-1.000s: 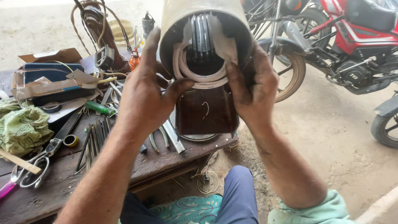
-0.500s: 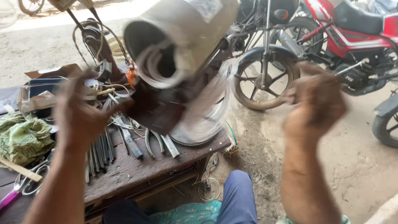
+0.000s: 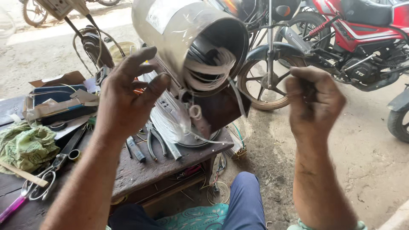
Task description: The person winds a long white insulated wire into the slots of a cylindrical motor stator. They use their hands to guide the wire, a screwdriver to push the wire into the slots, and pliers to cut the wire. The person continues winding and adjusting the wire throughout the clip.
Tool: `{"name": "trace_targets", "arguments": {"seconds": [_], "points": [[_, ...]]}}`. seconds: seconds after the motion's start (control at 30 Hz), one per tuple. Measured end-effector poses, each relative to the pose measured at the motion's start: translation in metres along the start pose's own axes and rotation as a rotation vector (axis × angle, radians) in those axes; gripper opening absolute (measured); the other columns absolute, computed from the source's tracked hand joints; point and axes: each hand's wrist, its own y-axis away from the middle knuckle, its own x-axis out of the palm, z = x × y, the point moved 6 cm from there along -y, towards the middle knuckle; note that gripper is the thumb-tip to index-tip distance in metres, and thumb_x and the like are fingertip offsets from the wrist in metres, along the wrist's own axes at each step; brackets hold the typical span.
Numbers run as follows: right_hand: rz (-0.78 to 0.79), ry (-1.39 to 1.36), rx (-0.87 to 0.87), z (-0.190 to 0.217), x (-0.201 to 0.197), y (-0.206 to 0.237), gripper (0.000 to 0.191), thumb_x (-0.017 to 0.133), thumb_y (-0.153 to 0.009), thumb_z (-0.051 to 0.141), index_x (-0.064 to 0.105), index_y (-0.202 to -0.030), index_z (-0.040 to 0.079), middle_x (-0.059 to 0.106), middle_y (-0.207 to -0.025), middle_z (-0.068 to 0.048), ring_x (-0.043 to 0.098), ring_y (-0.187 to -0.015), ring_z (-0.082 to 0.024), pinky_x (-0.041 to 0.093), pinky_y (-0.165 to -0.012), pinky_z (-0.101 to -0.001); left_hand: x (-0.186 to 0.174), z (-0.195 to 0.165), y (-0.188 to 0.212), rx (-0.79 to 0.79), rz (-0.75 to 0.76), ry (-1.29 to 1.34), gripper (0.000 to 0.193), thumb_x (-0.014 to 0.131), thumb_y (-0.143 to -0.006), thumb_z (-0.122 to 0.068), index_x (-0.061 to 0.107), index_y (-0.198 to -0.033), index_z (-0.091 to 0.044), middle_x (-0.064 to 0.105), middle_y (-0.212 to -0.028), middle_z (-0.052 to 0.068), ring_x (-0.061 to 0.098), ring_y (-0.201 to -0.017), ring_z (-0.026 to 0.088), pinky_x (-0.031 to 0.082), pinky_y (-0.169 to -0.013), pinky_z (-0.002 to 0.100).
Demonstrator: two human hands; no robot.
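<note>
The open left hand steadies the silver metal motor cylinder; the right hand pinches white strip, which could snap if yanked.

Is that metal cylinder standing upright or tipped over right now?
Tipped. The metal cylinder lies angled, its open end facing the camera, white strips showing inside; the left hand steadies its side.

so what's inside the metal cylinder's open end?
Inside the metal cylinder: dark core with looped white strips, one trailing out toward the right hand. Deeper interior is hidden in shadow.
</note>
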Motion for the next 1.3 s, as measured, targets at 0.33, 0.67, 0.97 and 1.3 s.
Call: {"name": "trace_targets", "arguments": {"seconds": [0.33,0.67,0.97,1.3], "points": [[0.647,0.349,-0.489,0.059,0.112,-0.045,0.057,0.081,-0.087,0.011,0.059,-0.138,0.001,0.063,-0.138,-0.021,0.067,-0.121,-0.037,0.060,-0.100,-0.0455,0.039,-0.066,-0.001,0.484,0.193,-0.556,0.048,0.064,-0.098,-0.008,0.060,-0.145,-0.007,0.065,-0.137,0.023,0.076,-0.078,0.028,0.061,-0.046,0.031],[0.695,0.314,-0.555,0.045,0.118,-0.040,0.035,0.086,-0.083,0.015,0.073,-0.114,0.006,0.069,-0.120,-0.012,0.069,-0.112,-0.030,0.055,-0.098,-0.0454,0.039,-0.059,-0.013,0.330,0.396,-0.586,0.036,0.071,-0.095,-0.024,0.067,-0.128,-0.010,0.069,-0.118,0.008,0.075,-0.074,0.025,0.061,-0.057,0.036],[0.678,0.198,-0.627,0.051,0.113,-0.039,0.037,0.088,-0.086,0.032,0.075,-0.110,0.007,0.069,-0.111,-0.010,0.065,-0.100,-0.026,0.051,-0.088,-0.0424,0.037,-0.055,-0.009,0.358,0.425,-0.468,0.032,0.076,-0.090,-0.026,0.076,-0.116,-0.007,0.075,-0.106,0.006,0.074,-0.070,0.023,0.060,-0.054,0.036],[0.655,0.278,-0.477,0.047,0.118,-0.030,0.032,0.086,-0.086,0.038,0.078,-0.104,0.013,0.069,-0.098,-0.002,0.063,-0.090,-0.022,0.049,-0.086,-0.0414,0.038,-0.051,0.009,0.448,0.232,-0.471,0.027,0.082,-0.084,-0.022,0.080,-0.107,-0.008,0.071,-0.107,0.004,0.066,-0.075,0.017,0.059,-0.065,0.035]]}}
